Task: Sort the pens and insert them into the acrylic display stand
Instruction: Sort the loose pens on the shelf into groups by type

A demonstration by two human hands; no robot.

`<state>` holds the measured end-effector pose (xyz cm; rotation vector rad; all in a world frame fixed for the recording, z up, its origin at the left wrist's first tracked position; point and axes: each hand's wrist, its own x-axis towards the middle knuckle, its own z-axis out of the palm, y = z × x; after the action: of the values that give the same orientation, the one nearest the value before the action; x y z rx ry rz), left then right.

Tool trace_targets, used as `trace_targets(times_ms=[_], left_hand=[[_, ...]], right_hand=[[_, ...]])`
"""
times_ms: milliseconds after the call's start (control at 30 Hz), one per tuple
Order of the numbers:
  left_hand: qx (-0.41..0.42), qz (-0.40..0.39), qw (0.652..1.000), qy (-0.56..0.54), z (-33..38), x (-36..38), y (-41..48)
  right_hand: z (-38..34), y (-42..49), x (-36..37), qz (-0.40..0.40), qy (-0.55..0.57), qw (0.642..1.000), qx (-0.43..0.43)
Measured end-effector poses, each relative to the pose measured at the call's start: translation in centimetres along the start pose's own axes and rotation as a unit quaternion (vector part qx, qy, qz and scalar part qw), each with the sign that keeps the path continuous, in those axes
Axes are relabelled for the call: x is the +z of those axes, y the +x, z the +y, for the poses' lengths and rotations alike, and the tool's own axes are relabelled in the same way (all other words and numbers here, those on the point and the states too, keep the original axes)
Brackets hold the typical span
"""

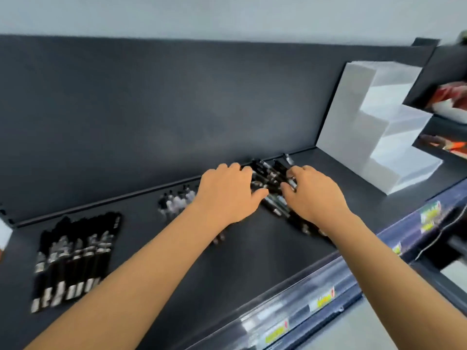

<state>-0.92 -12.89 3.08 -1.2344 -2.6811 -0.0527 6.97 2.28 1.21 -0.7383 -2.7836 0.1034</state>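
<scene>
Left hand (227, 195): palm down on the left edge of the loose pen pile (271, 184); fingers spread apart and flat, clamped on nothing that shows.
Right hand (313, 195): on the pile's right edge; fingers curled onto the pens, whether any pen is pinched I cannot tell.
Pile: on the dark shelf (252, 261), near the back wall, between both hands.
Sorted rows: black row (73, 258) far left; smaller pale-capped group (177, 200) beside the left wrist.
Stand (379, 127): acrylic, stepped, empty, to the right, apart from the pile.
Pen axis: blurred; most seem to run from front to back, slightly skewed.
Step advice: likely gathering; square the barrels parallel, caps one way, before lifting.
</scene>
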Motion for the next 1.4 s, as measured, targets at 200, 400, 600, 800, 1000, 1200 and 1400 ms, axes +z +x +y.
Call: trace_targets(times_ms=[200,400,600,800,1000,1200,1400], left_hand=[[-0.213,-0.167,0.959,-0.085,7.9,5.5,7.9],[-0.336,-0.167,0.918,-0.131,12.7,7.2,10.2],[-0.327,-0.136,0.921,-0.159,13.9,6.2,9.0],[-0.277,-0.089,0.934,-0.208,13.6,6.0,6.0],[-0.270,0.001,0.919,-0.288,13.3,6.2,3.8],[-0.322,-0.106,0.878,-0.337,14.0,6.9,4.4],[-0.336,-0.061,0.889,-0.305,16.1,8.1,7.0]], right_hand=[[10.6,8.2,3.9,-0.082,0.038,0.995,-0.040],[11.8,12.2,5.1,-0.170,0.158,0.966,-0.111],[10.9,12.6,4.6,-0.234,0.200,0.938,-0.161],[11.1,11.8,4.6,-0.267,0.214,0.929,-0.144],[11.3,12.0,3.5,-0.294,0.181,0.934,-0.096],[9.9,12.3,2.9,-0.288,0.156,0.940,-0.097],[11.1,12.5,1.9,-0.320,0.109,0.937,-0.083]])
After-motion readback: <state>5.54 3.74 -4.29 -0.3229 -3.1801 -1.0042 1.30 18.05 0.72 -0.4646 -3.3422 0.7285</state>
